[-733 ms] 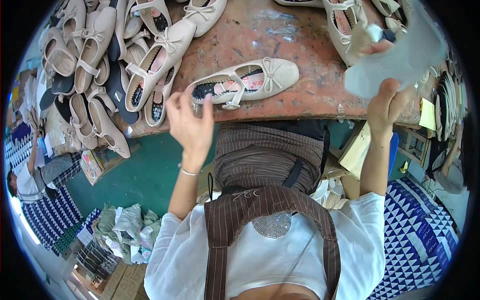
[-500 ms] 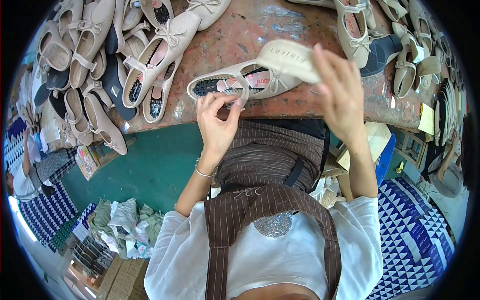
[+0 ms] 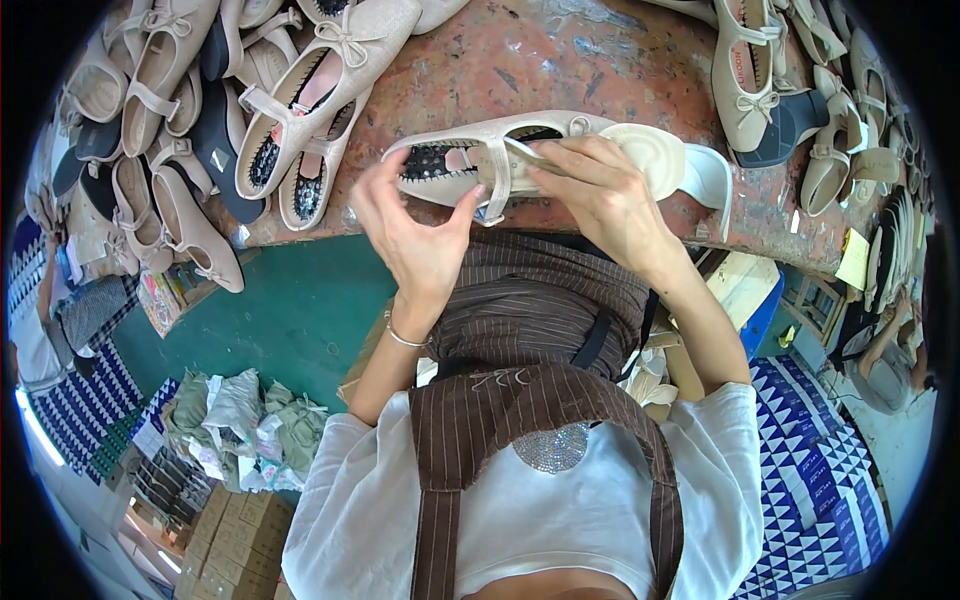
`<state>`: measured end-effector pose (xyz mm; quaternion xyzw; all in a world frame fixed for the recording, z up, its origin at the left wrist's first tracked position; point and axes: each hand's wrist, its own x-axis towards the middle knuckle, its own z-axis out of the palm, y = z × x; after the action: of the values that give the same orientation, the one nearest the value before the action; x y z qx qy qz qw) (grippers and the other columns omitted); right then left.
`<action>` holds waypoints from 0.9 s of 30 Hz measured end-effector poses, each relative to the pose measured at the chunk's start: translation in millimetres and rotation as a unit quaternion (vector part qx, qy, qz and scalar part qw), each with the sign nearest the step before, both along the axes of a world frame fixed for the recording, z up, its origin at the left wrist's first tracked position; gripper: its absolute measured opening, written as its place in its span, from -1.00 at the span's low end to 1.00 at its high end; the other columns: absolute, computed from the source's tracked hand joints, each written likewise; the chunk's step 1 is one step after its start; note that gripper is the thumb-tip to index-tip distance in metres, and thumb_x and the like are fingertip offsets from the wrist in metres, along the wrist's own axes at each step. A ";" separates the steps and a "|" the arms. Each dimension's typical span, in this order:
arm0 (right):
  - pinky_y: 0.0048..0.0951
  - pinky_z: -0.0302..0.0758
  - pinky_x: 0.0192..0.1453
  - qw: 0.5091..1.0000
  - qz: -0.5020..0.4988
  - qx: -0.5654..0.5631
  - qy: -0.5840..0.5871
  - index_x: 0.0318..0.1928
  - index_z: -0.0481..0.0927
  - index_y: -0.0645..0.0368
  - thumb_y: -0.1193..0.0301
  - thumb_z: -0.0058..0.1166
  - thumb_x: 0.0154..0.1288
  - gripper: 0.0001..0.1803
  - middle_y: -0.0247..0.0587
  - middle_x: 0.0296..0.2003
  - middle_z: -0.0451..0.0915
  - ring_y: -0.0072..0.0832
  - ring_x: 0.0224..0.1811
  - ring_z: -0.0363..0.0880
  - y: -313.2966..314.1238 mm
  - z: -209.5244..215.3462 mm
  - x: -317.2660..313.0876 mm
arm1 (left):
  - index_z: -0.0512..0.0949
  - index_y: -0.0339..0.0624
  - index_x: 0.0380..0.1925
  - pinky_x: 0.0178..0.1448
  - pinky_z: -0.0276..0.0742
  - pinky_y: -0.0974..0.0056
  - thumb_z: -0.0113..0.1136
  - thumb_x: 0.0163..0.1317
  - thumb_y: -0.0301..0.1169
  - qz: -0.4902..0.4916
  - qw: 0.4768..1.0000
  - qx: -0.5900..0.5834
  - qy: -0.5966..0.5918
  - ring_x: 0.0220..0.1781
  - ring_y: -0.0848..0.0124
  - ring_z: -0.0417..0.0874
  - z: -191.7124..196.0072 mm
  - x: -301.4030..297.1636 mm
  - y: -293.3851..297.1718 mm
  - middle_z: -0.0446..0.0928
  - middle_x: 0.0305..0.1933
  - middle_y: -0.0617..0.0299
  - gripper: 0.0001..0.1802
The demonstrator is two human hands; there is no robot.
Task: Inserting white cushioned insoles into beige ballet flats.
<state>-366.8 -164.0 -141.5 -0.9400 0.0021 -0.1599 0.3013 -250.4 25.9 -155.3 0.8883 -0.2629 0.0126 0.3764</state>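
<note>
With our left hand [image 3: 410, 225] spread around the heel of the beige Mary Jane [image 3: 465, 131] on the counter [image 3: 480, 70] and our right hand [image 3: 615, 205] pinching 1 cream insole [image 3: 650, 155], we're likely inserting it, which calls for careful alignment.

Head view: left of two wide fisheye cameras worn side by side on your head. Faces steeply down, upright, unmirrored; picture left is your left. Nearest: your brown apron bib [image 3: 520, 405] and white shirt [image 3: 550, 530], filling lower middle. Your left hand [image 3: 415, 235] and right hand [image 3: 610, 195] above those. Counter [image 3: 640, 85] spans upper part. Green floor [image 3: 270, 315] lower, farther off. Straight edges bend toward rim.
</note>
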 end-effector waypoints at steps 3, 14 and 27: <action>-0.24 0.55 0.09 0.999 0.010 0.040 -0.010 -0.21 0.72 0.29 0.61 0.24 -0.05 -0.71 -0.12 -0.05 0.67 -0.22 0.00 0.61 10.0 -6.0 12.5 | 0.38 -0.31 0.23 0.14 0.41 0.08 0.69 -0.25 -0.28 0.080 0.995 0.031 0.052 0.03 0.14 0.42 6.5 4.6 0.8 0.35 -0.01 0.05 -0.01; -0.32 0.62 -0.01 0.989 -0.021 0.142 0.033 -0.18 0.76 0.24 0.66 0.29 0.01 -0.71 -0.06 -0.11 0.71 -0.21 -0.04 0.66 13.0 -7.5 25.5 | 0.42 -0.28 0.25 -0.32 0.60 0.38 0.70 -0.29 -0.31 -0.007 0.977 -0.052 0.205 -0.25 0.43 0.52 -10.9 27.6 22.1 0.34 -0.01 0.11 0.00; -0.31 0.55 0.14 0.983 -0.006 0.164 0.083 -0.17 0.79 0.15 0.68 0.20 0.05 -0.69 -0.14 0.00 0.70 -0.25 0.05 0.65 28.6 -12.3 51.1 | 0.54 -0.30 0.09 -0.41 0.55 0.42 0.68 -0.21 -0.19 0.005 0.968 -0.099 0.233 -0.37 0.49 0.50 -24.8 39.0 25.1 0.40 -0.13 0.19 -0.17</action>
<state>-315.7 -135.4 -153.8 -0.8878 0.0590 -0.0808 0.4493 -211.4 50.9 -180.1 0.8263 -0.1615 -0.1666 0.5132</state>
